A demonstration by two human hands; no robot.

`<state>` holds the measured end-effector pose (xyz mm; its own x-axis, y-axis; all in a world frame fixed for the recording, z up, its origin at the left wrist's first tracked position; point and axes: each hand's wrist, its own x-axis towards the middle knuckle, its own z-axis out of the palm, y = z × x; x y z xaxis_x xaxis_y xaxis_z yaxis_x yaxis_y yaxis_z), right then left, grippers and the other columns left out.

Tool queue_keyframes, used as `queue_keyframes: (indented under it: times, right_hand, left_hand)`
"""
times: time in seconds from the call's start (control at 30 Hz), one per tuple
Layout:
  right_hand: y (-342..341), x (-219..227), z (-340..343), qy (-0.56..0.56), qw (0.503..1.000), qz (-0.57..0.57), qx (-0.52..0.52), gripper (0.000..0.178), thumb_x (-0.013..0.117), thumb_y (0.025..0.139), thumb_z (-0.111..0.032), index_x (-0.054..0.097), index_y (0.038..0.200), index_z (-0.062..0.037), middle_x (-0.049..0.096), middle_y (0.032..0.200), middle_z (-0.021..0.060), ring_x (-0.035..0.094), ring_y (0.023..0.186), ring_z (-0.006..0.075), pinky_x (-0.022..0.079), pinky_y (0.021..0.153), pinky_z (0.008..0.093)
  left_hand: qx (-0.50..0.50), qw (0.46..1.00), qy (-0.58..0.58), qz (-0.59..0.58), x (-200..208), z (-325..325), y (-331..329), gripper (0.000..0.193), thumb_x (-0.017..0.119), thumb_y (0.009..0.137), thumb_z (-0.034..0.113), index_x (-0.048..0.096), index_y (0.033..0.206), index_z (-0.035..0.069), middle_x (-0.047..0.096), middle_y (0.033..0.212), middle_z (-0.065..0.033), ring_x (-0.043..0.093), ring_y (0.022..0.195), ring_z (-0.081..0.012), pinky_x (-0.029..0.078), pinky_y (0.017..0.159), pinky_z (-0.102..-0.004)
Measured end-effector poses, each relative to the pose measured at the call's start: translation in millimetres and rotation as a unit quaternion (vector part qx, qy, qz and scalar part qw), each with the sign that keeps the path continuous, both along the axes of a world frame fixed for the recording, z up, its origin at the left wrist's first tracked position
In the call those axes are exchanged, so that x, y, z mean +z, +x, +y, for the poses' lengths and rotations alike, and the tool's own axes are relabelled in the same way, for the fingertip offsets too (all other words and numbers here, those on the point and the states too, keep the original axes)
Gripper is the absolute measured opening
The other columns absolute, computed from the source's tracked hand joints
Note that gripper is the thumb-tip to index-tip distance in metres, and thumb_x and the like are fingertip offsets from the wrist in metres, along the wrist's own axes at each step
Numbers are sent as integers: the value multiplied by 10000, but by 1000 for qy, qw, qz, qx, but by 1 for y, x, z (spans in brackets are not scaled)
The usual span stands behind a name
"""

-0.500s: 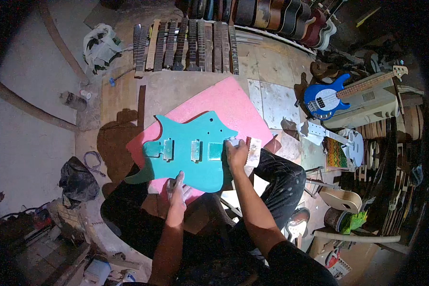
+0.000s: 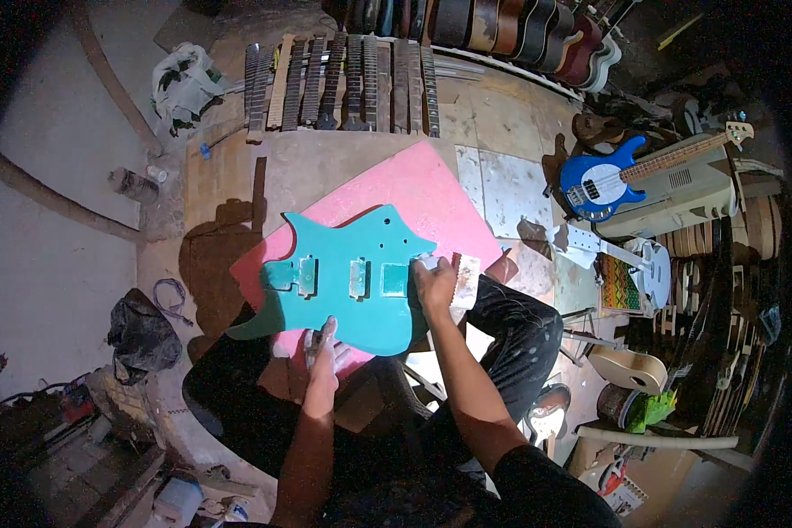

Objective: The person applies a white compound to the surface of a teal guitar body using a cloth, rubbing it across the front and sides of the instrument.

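Note:
A turquoise electric guitar body [image 2: 334,238] with rectangular cut-outs and small drilled holes lies across my lap. It rests on a pink board [image 2: 431,189]. My left hand [image 2: 321,348] grips its near edge, the dusty thumb on top and the fingers underneath. At the body's right edge, my right hand [image 2: 435,286] is closed, its fingertips against the rim. Something small and whitish shows at those fingertips; I cannot make out what it is. Just right of that hand sits a pale piece with a ragged brown edge [image 2: 466,280].
Guitar necks [image 2: 352,84] lie in a row at the far side, below several hanging guitar bodies [image 2: 502,35]. On the right are a blue bass guitar [image 2: 603,180] and a white guitar [image 2: 651,273]. A black plastic bag [image 2: 143,334] lies at left.
The guitar body and both hands have shifted very slightly left. Both hands keep their places on the body.

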<state>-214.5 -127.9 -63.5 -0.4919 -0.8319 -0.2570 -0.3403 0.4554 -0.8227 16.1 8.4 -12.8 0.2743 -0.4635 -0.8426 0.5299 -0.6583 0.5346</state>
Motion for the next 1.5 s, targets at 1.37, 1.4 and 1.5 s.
queue_keyframes:
  times: [1.37, 1.4, 1.5]
  right_hand:
    - [-17, -8, 2, -13, 999, -40, -30, 309, 807, 822, -156, 650, 951, 77, 662, 710, 142, 630, 645, 219, 516, 647, 389]
    - [-16, -13, 3, 2, 999, -33, -7, 318, 803, 825, -146, 649, 989, 79, 662, 709, 137, 629, 643, 212, 511, 631, 381]
    - [-7, -7, -4, -25, 995, -83, -56, 307, 799, 816, -121, 650, 993, 82, 654, 714, 118, 613, 648, 201, 501, 630, 380]
  left_hand:
    - [-429, 718, -167, -523, 86, -67, -35, 561, 909, 728, 389, 638, 1072, 38, 661, 1100, -221, 625, 986, -414, 491, 827, -495]
    - [-437, 676, -183, -565, 91, -80, -33, 750, 927, 696, 415, 605, 1261, 40, 603, 1354, -273, 579, 1239, -443, 469, 988, -525]
    - [-459, 647, -178, -582, 56, -94, -18, 1267, 921, 595, 624, 337, 1578, 79, 201, 1653, -318, 147, 1532, -524, 177, 1201, -657]
